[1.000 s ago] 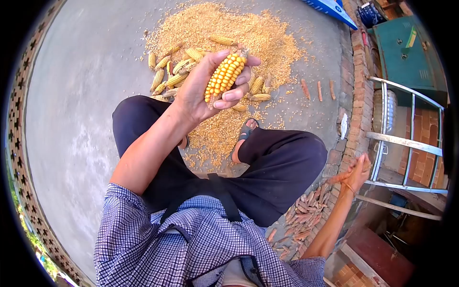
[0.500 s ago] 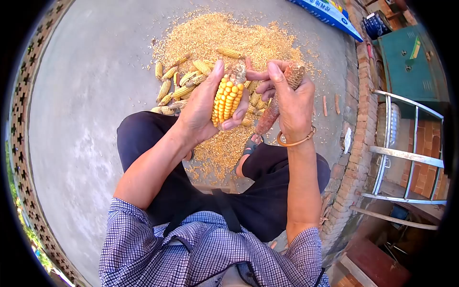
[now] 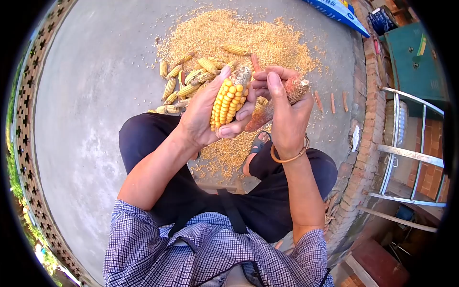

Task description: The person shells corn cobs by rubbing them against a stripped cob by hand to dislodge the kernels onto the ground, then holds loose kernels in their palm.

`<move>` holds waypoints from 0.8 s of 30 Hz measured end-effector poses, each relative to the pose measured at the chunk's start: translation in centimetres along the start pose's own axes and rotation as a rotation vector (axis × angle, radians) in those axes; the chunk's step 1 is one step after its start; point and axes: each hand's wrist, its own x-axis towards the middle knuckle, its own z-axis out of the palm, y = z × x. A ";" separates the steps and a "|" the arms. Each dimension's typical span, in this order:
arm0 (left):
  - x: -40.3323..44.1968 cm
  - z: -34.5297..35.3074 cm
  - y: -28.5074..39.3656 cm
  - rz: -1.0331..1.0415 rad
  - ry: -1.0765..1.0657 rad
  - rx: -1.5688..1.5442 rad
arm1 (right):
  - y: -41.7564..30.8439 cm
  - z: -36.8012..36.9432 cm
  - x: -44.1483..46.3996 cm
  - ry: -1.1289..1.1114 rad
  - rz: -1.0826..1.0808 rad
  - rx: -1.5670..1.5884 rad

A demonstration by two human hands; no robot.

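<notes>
My left hand is wrapped round an ear of corn, its yellow kernels facing up and its bare, greyish tip pointing away from me. In my right hand lies a stripped reddish corn cob, slanting from upper right to lower left. The right fingers come close to the tip of the ear; whether they touch it I cannot tell. Beyond my hands several ears of corn lie in a heap, partly hidden by my left hand. Loose kernels spread over the ground behind them.
More kernels lie between my legs. Thin bare cobs rest on the concrete at right. Along the right side run a low brick edge, a metal ladder-like frame and a green cabinet. A blue sack lies at the top.
My right hand has moved left, bringing the bare cob nearer to the ear of corn. The ear is tilted slightly more in my left hand. The view has shifted a little.
</notes>
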 end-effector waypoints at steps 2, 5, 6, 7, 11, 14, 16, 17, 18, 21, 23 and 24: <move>0.2 0.1 0.1 0.019 0.112 0.068 | 0.0 0.5 0.0 0.017 -0.055 -0.014; 0.3 0.0 0.2 0.012 0.157 0.035 | 0.2 0.7 0.0 0.022 -0.090 -0.005; 0.2 -0.1 0.3 0.002 0.154 0.007 | 0.1 0.7 0.0 0.016 -0.087 -0.014; 0.3 -0.2 0.3 -0.017 0.129 -0.049 | 0.0 0.7 0.0 0.011 -0.084 -0.022; 0.5 -0.1 -0.4 -0.010 0.061 -0.018 | -0.8 0.8 -0.3 -0.007 -0.002 -0.008; 0.7 0.0 -0.9 -0.036 0.096 -0.059 | -1.5 1.0 -0.9 -0.026 0.119 0.048; 0.8 0.1 -0.9 -0.062 0.147 0.059 | -0.7 0.5 -0.6 -0.063 0.049 -0.082; 0.9 0.1 -1.0 -0.061 0.193 0.143 | -0.2 0.3 -0.5 -0.065 0.021 -0.116; 1.0 0.2 -1.1 -0.060 0.240 0.227 | 0.2 0.2 -0.4 -0.066 -0.008 -0.150; 1.2 0.8 -1.8 0.080 0.342 0.537 | 0.3 1.2 -1.1 0.039 0.202 -0.035; 1.2 1.0 -1.9 0.109 0.374 0.652 | 0.6 1.3 -1.0 0.073 0.119 -0.106; 1.0 0.5 -1.9 0.094 0.332 0.680 | 1.0 1.2 -1.1 0.090 0.079 -0.143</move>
